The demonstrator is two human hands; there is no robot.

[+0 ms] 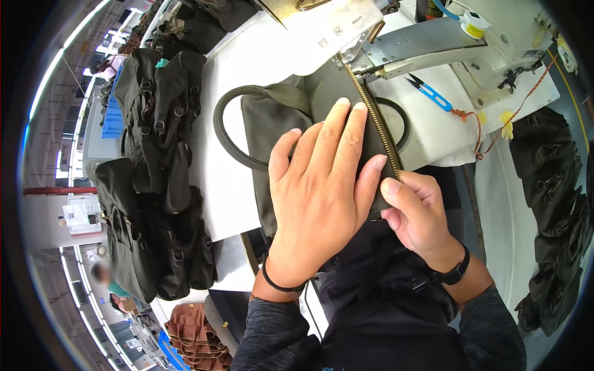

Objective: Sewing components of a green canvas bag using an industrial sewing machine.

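Note:
A dark olive fabric bag (260, 114) with two loop handles lies on the white work surface, its brass zipper (373, 114) running from the sewing machine (416, 49) down toward me. My left hand (318, 188) rests on the bag with fingers stretched out, just left of the zipper. My right hand (414, 216) pinches the bag's edge at the zipper's near end, thumb on top. The upper end of the zipper reaches the machine's foot area, where details are hard to make out. Blue-handled snips (433, 93) lie right of the bag, beside an orange cord.
Piles of dark bags (148, 241) fill the left side. More dark fabric pieces (544, 216) hang at right, and brown bags (195, 337) sit at lower left. A white thread spool (471, 25) stands on the machine. A co-worker (108, 278) is at the far left.

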